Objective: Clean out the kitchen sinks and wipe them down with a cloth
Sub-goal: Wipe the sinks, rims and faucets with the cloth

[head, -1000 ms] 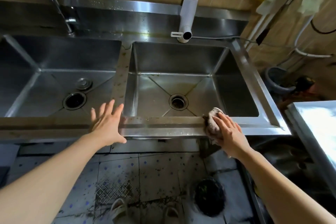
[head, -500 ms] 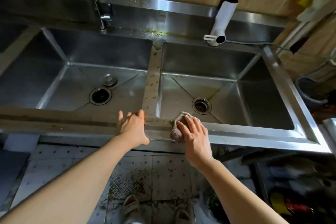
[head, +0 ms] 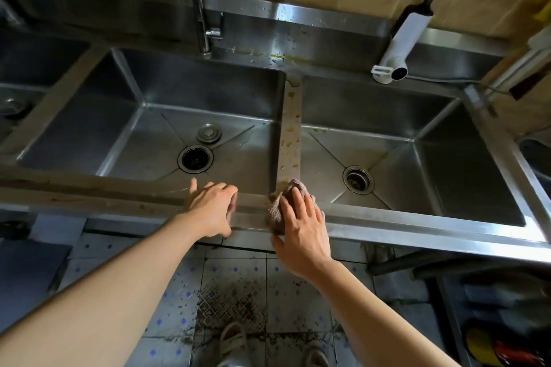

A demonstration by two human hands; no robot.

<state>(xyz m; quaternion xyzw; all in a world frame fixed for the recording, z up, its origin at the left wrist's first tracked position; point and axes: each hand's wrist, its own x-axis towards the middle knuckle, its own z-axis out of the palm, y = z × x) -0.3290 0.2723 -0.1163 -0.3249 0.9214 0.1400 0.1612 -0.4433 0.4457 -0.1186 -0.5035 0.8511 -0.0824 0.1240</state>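
Two steel sink basins sit side by side, the left basin (head: 143, 128) and the right basin (head: 423, 155), split by a narrow divider (head: 289, 140) spotted with yellowish food bits. My right hand (head: 301, 226) presses a crumpled greyish-pink cloth (head: 275, 211) with straight fingers onto the front rim where the divider meets it. My left hand (head: 213, 207) rests flat on the front rim (head: 104, 202) just left of the cloth, fingers relaxed. A loose drain plug (head: 209, 132) lies beside the left basin's open drain (head: 195, 158).
A chrome tap (head: 196, 0) rises behind the left basin. A white spray nozzle (head: 402, 45) hangs over the right basin's back corner. A third basin (head: 32, 65) shows at far left. Dirty floor tiles (head: 232, 292) and my sandalled feet lie below.
My right hand has slid the cloth leftward along the front rim, from the right basin's front to the divider. My left hand stayed flat on the rim. The camera view shifted left.
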